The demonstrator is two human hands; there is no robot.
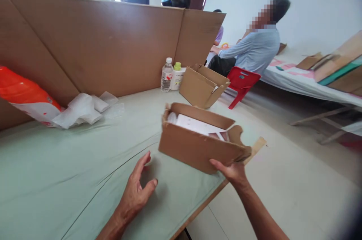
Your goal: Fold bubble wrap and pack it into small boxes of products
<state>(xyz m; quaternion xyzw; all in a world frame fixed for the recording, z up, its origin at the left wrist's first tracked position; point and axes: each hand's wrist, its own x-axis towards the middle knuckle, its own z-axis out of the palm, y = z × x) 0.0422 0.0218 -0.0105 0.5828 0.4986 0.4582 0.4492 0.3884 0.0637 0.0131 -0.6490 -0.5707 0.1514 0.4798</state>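
An open cardboard box (189, 148) sits near the table's right edge, with a white flat item (195, 123) and other things inside. My right hand (233, 172) grips the box at its near right corner, thumb on the front side; its other fingers are hidden behind the corner. To the left of the box, my left hand (138, 187) hovers over the green tablecloth (93, 164), fingers apart and holding nothing. A strip of tan card or tape (257, 145) sticks out past the box's right end.
Behind stand a second cardboard box (195, 89), a clear water bottle (166, 76) and a white bottle with a green cap (177, 77). A tall cardboard screen (113, 43) lines the back. Orange packaging (28, 91) and crumpled clear plastic (82, 110) lie left. A person sits on a red chair (243, 77).
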